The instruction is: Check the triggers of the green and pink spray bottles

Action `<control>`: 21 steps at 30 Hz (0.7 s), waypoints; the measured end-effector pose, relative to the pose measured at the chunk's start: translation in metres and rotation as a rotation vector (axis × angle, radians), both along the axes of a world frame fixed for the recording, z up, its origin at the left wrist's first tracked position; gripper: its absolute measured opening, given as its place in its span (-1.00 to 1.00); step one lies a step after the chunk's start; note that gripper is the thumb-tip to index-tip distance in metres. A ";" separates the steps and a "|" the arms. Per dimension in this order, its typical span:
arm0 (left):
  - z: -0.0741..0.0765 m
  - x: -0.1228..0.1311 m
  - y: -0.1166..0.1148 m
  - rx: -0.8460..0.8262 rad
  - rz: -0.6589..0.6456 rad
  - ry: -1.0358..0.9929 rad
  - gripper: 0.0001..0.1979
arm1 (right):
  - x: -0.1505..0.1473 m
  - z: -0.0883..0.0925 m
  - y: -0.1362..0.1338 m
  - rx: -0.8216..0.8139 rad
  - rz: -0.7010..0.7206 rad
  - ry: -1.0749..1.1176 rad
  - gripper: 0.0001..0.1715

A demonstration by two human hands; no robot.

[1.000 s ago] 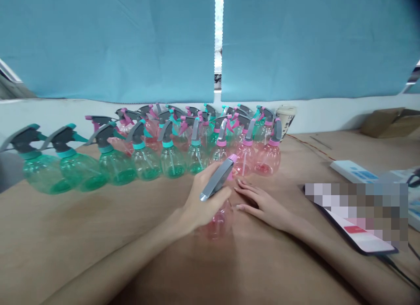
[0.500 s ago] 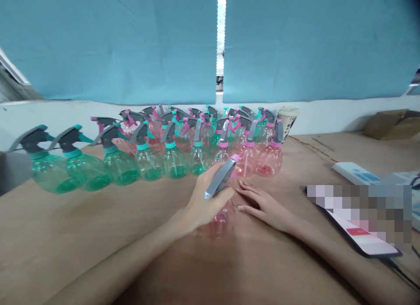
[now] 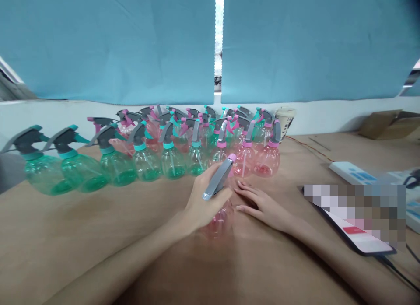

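Left hand (image 3: 205, 200), grip closed on pink spray bottle (image 3: 220, 222), unchanged; right hand (image 3: 262, 206) open, flat on bench (image 3: 98, 222) beside it.

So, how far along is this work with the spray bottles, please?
Much looks done: green spray bottles and pink spray bottles stand in rows with their sprayer heads on. In hand: the left hand grips one more pink spray bottle in front of the rows, and the right hand lies on the table beside it. Left: that bottle, apart from the rows. I cannot tell of more.
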State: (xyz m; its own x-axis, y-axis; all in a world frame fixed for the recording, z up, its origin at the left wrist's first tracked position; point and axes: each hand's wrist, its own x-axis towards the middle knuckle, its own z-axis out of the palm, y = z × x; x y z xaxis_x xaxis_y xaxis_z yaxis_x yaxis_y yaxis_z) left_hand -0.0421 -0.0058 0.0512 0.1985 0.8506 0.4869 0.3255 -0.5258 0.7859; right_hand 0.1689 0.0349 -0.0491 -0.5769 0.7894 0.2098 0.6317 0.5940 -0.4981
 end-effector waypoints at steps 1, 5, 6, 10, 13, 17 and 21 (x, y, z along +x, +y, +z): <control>-0.001 0.000 0.000 -0.005 0.005 0.000 -0.84 | 0.000 0.000 0.000 0.000 -0.001 0.003 -0.26; -0.002 -0.001 0.001 -0.011 0.005 0.002 -0.84 | 0.000 0.002 -0.001 -0.008 -0.001 -0.002 -0.26; -0.002 -0.001 0.001 -0.010 0.001 0.003 -0.83 | 0.000 0.001 0.000 -0.007 0.000 0.000 -0.26; 0.000 0.000 0.000 0.005 0.002 -0.001 -0.76 | 0.000 0.000 0.000 -0.001 0.007 0.021 -0.28; 0.002 0.001 0.000 0.014 -0.003 -0.010 -0.80 | 0.001 -0.001 0.001 0.000 0.010 0.020 -0.29; 0.000 0.001 0.001 0.007 -0.016 -0.013 -0.83 | 0.001 0.001 0.000 -0.006 0.001 0.003 -0.27; -0.002 0.000 0.002 0.020 -0.019 -0.011 -0.82 | -0.001 0.002 -0.001 -0.010 -0.003 -0.009 -0.24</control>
